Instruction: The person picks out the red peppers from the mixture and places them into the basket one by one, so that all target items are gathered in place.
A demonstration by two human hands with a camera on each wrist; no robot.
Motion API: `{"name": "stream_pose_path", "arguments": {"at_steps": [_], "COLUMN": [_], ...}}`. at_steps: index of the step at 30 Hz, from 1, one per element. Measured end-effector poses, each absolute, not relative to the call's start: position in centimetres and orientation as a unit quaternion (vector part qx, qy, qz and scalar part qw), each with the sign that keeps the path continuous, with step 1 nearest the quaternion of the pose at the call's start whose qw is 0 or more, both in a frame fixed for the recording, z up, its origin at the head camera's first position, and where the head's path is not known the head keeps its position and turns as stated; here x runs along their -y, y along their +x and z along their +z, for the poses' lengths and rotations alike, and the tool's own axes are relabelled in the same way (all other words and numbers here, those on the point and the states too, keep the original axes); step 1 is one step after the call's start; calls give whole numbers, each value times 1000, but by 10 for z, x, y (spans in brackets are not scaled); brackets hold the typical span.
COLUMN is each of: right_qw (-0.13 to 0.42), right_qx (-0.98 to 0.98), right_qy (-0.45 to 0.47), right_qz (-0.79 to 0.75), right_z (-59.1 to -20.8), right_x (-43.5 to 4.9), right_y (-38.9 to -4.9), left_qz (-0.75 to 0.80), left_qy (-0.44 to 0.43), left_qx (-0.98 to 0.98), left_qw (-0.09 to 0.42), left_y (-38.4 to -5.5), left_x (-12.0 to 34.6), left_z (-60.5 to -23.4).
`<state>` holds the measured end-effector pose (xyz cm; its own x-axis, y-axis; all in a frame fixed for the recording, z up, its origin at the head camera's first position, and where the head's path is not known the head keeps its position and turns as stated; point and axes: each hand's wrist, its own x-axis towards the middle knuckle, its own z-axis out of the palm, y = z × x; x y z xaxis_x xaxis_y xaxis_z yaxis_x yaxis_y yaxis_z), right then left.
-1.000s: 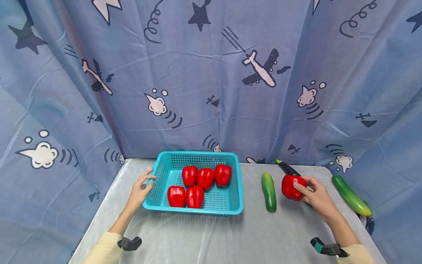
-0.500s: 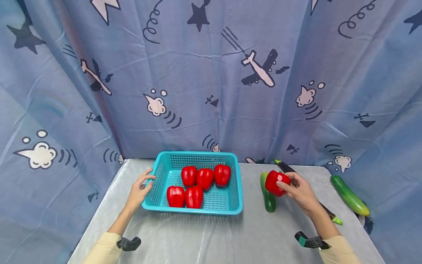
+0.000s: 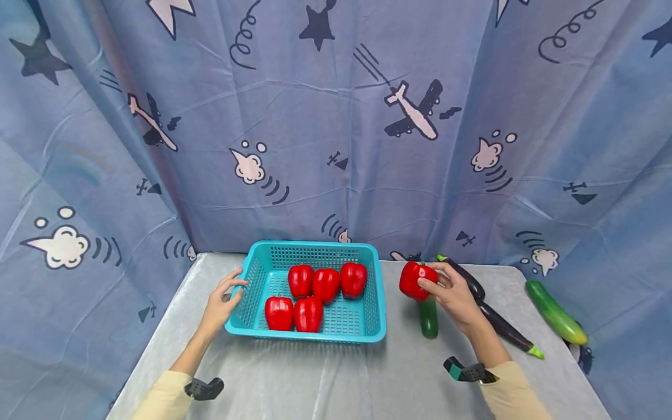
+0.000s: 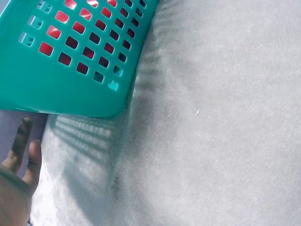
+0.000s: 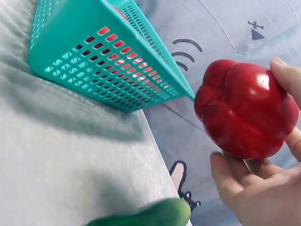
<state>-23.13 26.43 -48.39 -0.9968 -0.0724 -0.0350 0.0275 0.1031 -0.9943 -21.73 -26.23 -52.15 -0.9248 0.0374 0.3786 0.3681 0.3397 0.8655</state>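
My right hand [image 3: 457,298] grips a red bell pepper [image 3: 417,281], holding it raised above the table to the right of the turquoise basket [image 3: 310,337]. In the right wrist view, the thumb is on one side of the pepper [image 5: 247,110] and the fingers are beneath it. My left hand [image 3: 217,308] is at the basket's left rim, its fingers loosely spread. The left wrist view has these fingers [image 4: 33,162] close by the basket's end wall [image 4: 61,89]. Several red bell peppers [image 3: 308,314] lie inside the basket, toward its middle and back.
A green cucumber [image 3: 428,321] lies partly hidden under the held pepper. Farther right are two dark eggplants [image 3: 506,328] with green tips, then another cucumber [image 3: 555,313] near the table's right edge. A blue patterned curtain [image 3: 294,116] hangs behind the table.
My right hand has carried the bell pepper leftward, from over an eggplant to over the cucumber's far end, uncovering the eggplants. The left hand and the basket have stayed put.
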Motion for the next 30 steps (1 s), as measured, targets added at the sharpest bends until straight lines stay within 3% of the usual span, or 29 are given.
{"name": "stream_pose_path", "arguments": {"at_steps": [18, 30], "right_qw": [39, 69], "right_qx": [-747, -752], "right_qy": [-166, -190], "right_qz": [-642, -628], "right_z": [-478, -474], "right_x": [-220, -179], "right_y": [-241, -243], "left_qz": [-577, -582], "left_qy": [-127, -130], "left_qx": [793, 789], "left_qw": [149, 149], "left_y": [-230, -230], "left_x": [273, 274], "left_z": [-550, -551]}}
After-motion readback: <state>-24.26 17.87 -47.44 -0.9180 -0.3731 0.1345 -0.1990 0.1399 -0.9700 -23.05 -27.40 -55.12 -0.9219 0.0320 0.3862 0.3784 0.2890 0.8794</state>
